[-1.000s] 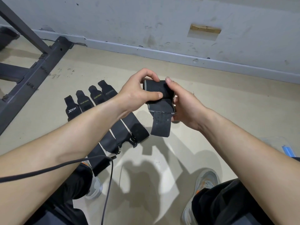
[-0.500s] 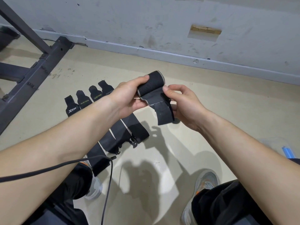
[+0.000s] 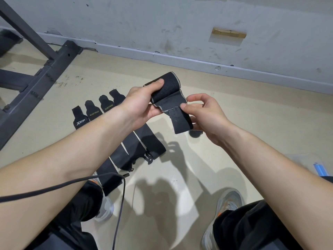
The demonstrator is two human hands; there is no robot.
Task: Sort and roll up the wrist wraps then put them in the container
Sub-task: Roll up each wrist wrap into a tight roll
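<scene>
While left hand (image 3: 142, 103) clamps rolled wrist wrap (image 3: 166, 89), right hand (image 3: 203, 114) pinches loose tail (image 3: 181, 120), seemingly thumb-to-forefinger.

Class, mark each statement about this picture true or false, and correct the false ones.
1. The left hand holds the rolled part of a black wrist wrap. True.
2. The right hand lies flat on the floor. False: it is raised and pinches the wrap by its loose tail.
3. Four wraps lie flat, side by side, on the floor. True.
4. The wrap in the hands is fully rolled. False: its tail hangs unrolled.
</scene>
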